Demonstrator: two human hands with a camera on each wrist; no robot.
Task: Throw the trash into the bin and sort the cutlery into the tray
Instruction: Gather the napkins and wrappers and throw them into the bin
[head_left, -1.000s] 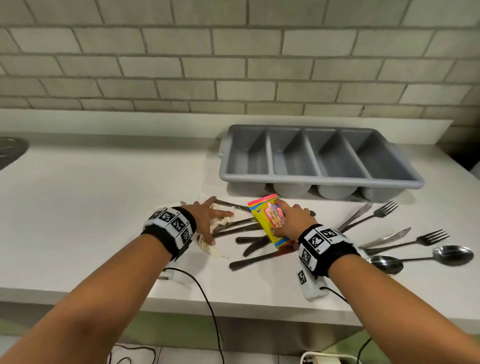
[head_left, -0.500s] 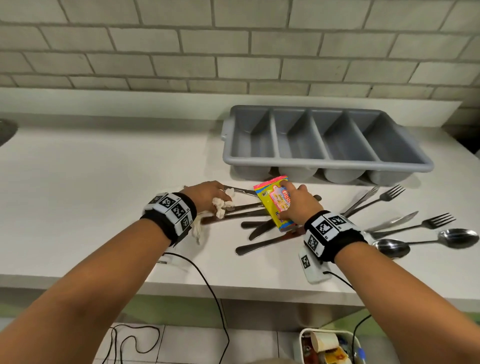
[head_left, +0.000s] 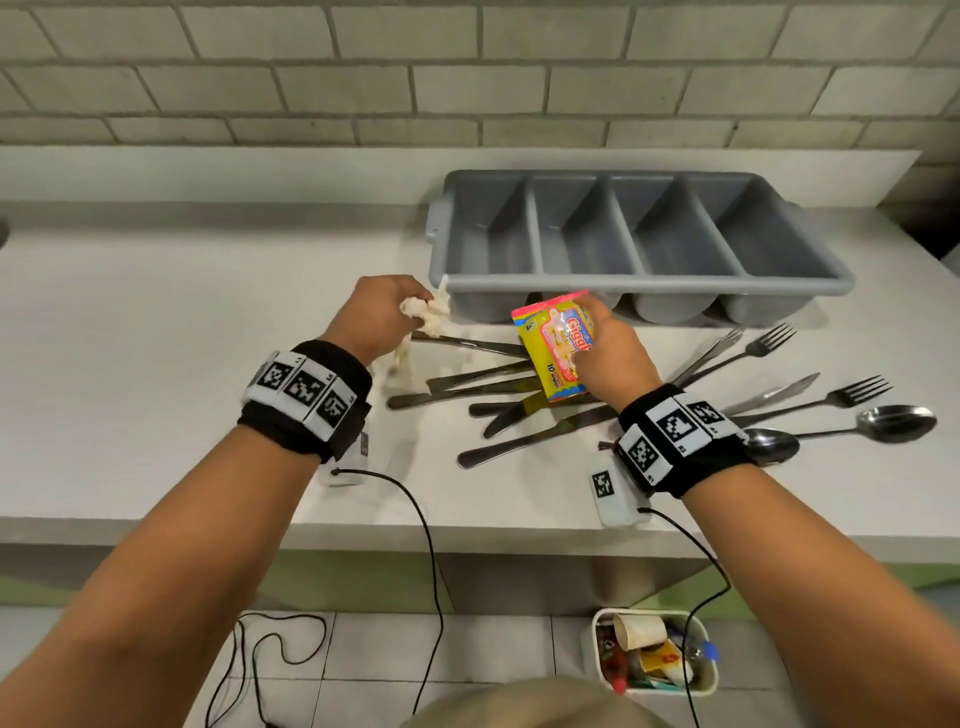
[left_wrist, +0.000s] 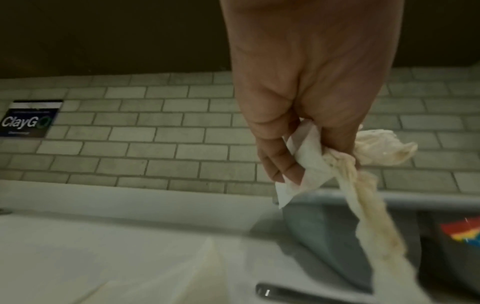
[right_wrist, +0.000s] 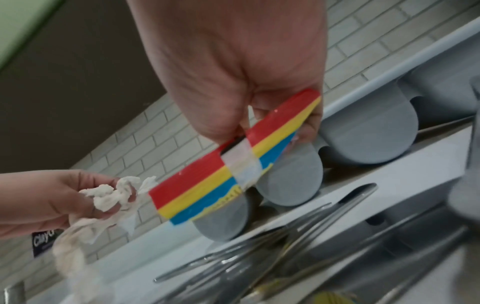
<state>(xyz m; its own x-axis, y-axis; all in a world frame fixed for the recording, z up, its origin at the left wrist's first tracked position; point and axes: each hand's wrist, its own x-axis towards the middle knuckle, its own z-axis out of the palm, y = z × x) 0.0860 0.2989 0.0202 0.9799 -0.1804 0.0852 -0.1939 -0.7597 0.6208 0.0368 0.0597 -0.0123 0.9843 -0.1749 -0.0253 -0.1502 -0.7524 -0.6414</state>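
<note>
White countertop (head_left: 156, 332) against a brick wall; grey four-compartment cutlery tray (head_left: 644, 283) stands at the rear right; knives (head_left: 524, 441) lie crossed in front of it; forks (head_left: 810, 400) and spoons (head_left: 893, 423) lie to their right; bin (head_left: 597, 649) on tiled floor (head_left: 467, 654) below.

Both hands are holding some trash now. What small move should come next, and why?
Probably carry both pieces back over the counter edge toward the bin on the floor. The left hand grips a crumpled tissue and the right hand pinches a yellow wipes packet, both lifted above the knives. The grey cutlery tray holds nothing yet, so trash seems to come first.
</note>
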